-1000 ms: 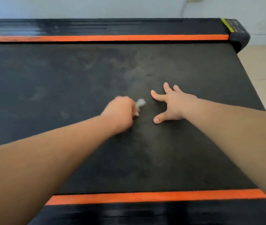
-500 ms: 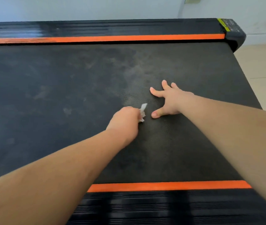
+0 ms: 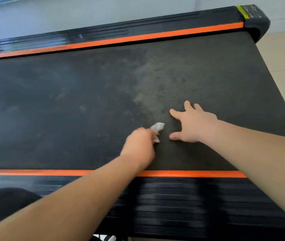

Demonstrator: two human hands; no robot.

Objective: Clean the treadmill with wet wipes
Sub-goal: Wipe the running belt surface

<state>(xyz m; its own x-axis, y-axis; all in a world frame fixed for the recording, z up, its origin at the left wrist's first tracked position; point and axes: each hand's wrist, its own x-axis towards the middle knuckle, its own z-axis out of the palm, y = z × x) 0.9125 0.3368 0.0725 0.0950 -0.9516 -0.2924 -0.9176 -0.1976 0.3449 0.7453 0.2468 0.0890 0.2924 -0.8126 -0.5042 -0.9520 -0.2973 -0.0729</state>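
1. Treadmill [image 3: 173,206]: lies across my whole feed. It has ribbed side rails near and far, each edged by an orange stripe [image 3: 190,173].
2. Belt [image 3: 51,110]: dark and textured. A pale dusty patch [image 3: 147,94] sits mid-belt, just beyond both hands. I judge this the zone being worked, with plenty of grey film left.
3. Right hand [image 3: 194,126]: flat on the belt, fingers and thumb spread, holding nothing. I read it as a brace for leaning over the deck.
4. Left hand [image 3: 139,145]: blurred, fingers curled round the wipe, near the right thumb. The bunched grip probably gives scrubbing pressure.
5. Wet wipe [image 3: 157,128]: a crumpled white wad poking from the left fist, down at the belt between the hands.
6. Containers: none on my feed, so I cannot tell where spare wipes are.
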